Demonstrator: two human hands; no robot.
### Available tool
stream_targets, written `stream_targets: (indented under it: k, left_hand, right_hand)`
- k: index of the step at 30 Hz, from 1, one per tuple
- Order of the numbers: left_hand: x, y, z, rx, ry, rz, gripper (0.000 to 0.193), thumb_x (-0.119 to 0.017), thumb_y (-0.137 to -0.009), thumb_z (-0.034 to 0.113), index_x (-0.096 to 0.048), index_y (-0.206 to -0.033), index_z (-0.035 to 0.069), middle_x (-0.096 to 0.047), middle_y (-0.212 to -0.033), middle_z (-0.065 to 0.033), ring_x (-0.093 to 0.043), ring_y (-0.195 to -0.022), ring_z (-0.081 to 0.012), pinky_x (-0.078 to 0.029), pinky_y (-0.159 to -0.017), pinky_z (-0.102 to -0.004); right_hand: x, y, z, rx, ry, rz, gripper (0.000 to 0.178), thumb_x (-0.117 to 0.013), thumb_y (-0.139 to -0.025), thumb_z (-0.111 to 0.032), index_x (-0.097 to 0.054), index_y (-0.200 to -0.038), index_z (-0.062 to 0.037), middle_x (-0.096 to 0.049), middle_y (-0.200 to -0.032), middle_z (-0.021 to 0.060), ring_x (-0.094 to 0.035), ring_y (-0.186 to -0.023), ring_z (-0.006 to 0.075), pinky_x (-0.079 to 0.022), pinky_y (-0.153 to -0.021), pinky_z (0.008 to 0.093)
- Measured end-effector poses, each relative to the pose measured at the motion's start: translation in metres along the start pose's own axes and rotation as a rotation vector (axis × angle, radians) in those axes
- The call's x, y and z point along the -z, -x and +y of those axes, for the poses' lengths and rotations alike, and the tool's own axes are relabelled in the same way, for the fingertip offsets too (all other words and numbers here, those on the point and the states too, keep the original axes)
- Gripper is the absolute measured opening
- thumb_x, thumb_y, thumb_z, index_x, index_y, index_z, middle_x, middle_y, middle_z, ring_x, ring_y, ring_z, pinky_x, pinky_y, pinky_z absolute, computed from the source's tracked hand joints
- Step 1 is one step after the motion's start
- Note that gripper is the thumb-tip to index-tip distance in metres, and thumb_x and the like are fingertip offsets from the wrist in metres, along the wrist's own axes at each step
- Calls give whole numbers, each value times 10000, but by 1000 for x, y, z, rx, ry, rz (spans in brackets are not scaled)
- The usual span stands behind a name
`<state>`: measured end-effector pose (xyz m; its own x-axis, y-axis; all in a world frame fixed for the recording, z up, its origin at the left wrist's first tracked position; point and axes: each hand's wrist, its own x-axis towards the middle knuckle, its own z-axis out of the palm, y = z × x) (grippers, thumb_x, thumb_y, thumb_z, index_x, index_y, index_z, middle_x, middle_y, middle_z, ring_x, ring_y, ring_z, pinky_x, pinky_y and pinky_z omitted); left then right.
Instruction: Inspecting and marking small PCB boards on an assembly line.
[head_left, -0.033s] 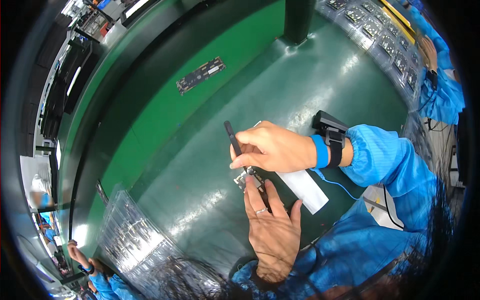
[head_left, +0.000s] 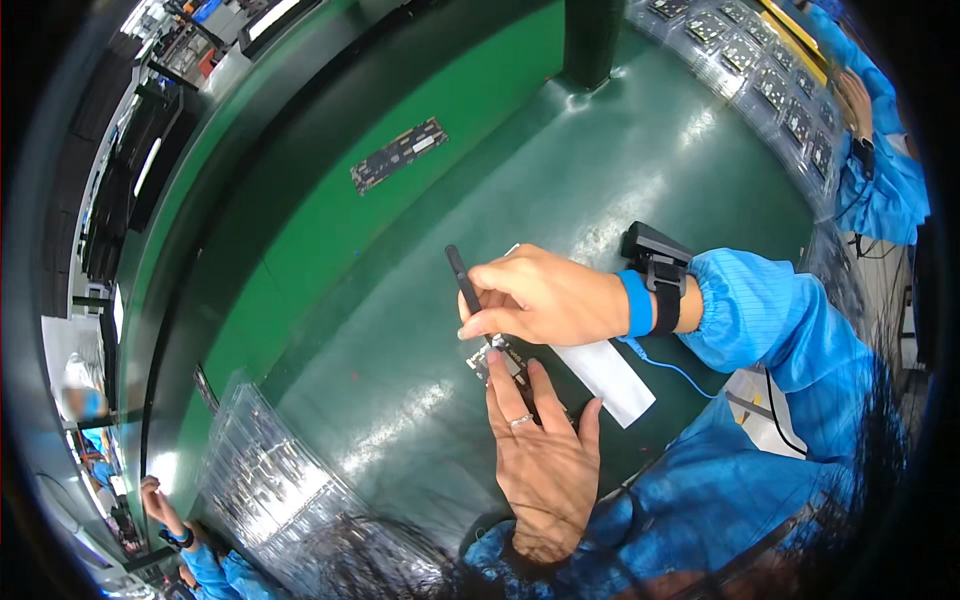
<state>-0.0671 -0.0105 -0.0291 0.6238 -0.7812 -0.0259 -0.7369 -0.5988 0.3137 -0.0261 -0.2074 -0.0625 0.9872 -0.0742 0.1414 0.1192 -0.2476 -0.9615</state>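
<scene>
My right hand (head_left: 537, 297) is closed round a slim black pen-like tool (head_left: 462, 272). The tool leans, its lower end down at a small dark circuit board (head_left: 483, 362) with light metal parts. Across that board lies my left hand (head_left: 545, 450), palm down with fingers stretched out and spread, a ring on one finger. Its fingertips touch the board close to the tool's lower end and cover much of the board. Exactly where the tool's tip meets the board is hard to make out.
A white paper strip (head_left: 612, 385) lies beside my hands. A long dark circuit board (head_left: 400, 155) rests on the green surface farther off. Clear plastic trays of boards stand at lower left (head_left: 270, 480) and upper right (head_left: 740, 55). A blue cord (head_left: 672, 374) runs from my wrist strap. Co-workers' hands show at both sides.
My hands, the tool and the board keep their places. At the lower left, a co-worker's hand has shifted slightly.
</scene>
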Motion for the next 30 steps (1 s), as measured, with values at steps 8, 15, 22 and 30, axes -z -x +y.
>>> stream_targets:
  k: [8,15,22,30]
  left_hand:
    - [5,-5,4,41,-12,53,701,-809,-877,391,-561,-1366,-45,-479,-1493,-292,-535,-1286,-481,-534,-1025,-516]
    - [17,-17,11,34,-23,54,663,-758,-912,431,-577,-1372,-11,-472,-1524,-260,-533,-1313,-462,-420,-1130,-557]
    - [-2,-29,24,-113,17,-18,678,-694,-943,478,-553,-1467,70,-441,-1584,-199,-496,-1400,-378,-330,-1196,-583]
    - [-5,-25,29,-121,-87,-41,674,-702,-931,485,-572,-1457,84,-441,-1587,-182,-484,-1403,-347,-321,-1198,-580]
  right_hand:
    - [8,5,-18,22,-59,-2,250,-774,-944,-200,-695,-948,38,-736,-846,209,-734,-761,296,-558,-701,367]
    - [67,44,-13,-72,-10,85,303,-804,-945,-255,-730,-1038,24,-758,-866,124,-737,-790,164,-582,-736,303]
    - [76,42,-18,-154,86,2,341,-790,-959,-277,-719,-1021,51,-751,-842,124,-728,-759,159,-576,-720,303]
    - [77,48,-12,-117,102,-39,340,-771,-971,-288,-711,-994,46,-733,-776,155,-721,-706,186,-553,-662,325]
